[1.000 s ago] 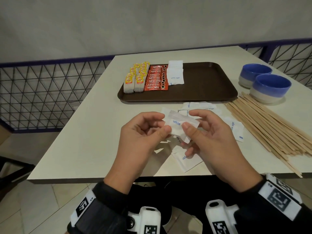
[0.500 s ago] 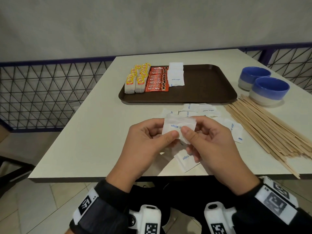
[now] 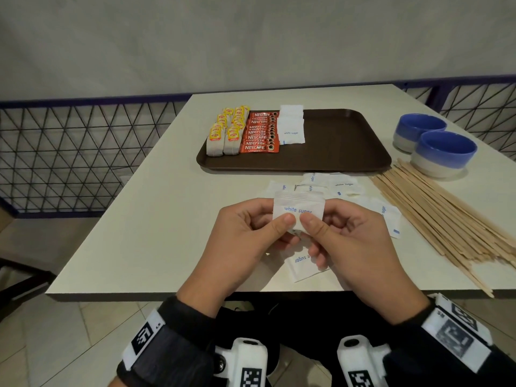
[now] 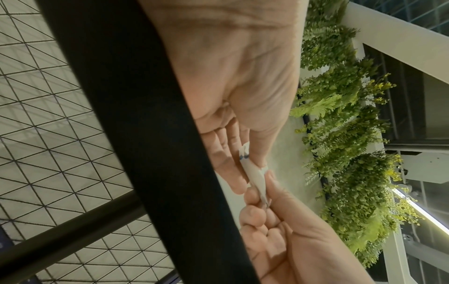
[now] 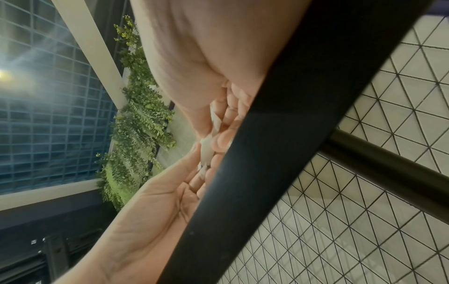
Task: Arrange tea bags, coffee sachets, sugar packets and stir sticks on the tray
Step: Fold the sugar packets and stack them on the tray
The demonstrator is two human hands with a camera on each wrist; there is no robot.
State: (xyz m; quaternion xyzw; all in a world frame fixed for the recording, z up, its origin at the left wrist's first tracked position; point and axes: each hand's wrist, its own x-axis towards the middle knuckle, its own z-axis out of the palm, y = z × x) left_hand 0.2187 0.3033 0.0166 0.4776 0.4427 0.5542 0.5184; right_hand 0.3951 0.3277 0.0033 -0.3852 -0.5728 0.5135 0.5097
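I pinch a small stack of white sugar packets (image 3: pixel 298 209) between both thumbs and curled fingers, left hand (image 3: pixel 243 241) and right hand (image 3: pixel 351 247) clamped on it. Loose sugar packets (image 3: pixel 343 187) lie just beyond my fingertips, stir sticks (image 3: pixel 435 216) to their right, the brown tray (image 3: pixel 346 141) farther out.

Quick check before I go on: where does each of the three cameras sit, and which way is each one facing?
Head: worn high, looks forward and down at the table and tray; both hands and wristbands show.
Left wrist: below the left hand, looks up along the palm to the fingertips.
Right wrist: below the right hand, looks the same way.
Shared: all show both hands pinching the held sugar packets.
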